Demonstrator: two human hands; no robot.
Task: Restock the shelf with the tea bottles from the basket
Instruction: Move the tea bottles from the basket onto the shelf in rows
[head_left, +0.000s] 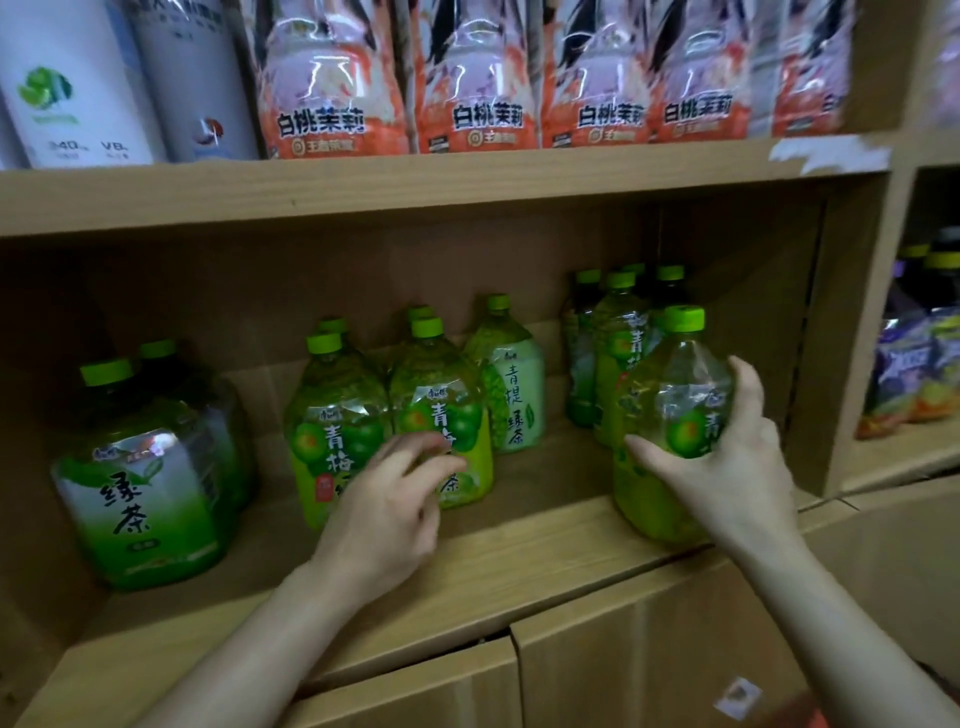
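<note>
Since only the head view exists, everything here comes from it. Right hand (727, 467) grips the clear plastic plum-tea bottle with lime-green cap (670, 410) round its belly, thumb on the near left side and fingers round the right. That side grip probably keeps it upright with the label facing out. The bottle is at the very front lip of the light-brown wooden shelf board (519, 540), at the right end of the compartment. It is just in front of a cluster of green-capped bottles (613, 353), likely because matching stock is grouped there. Can't tell if its base bears fully on the board.

Left hand (384, 499) holds nothing, fingers half-curled, just in front of the two front yellow-green plum-tea bottles (441, 415) mid-shelf. It is blurred, so contact can't be told. Probably about to straighten them.

Flavours look sorted in columns: dark-green green-tea bottle with white-green label (140, 483) at left, pale-green labelled bottle (514, 384) between the groups. Orange-and-pink peach-jasmine bottles (332, 93) line the shelf above. Basket not in view.

Judgement: placing step. The held bottle likely needs pushing back, since it could tip off the lip.
</note>
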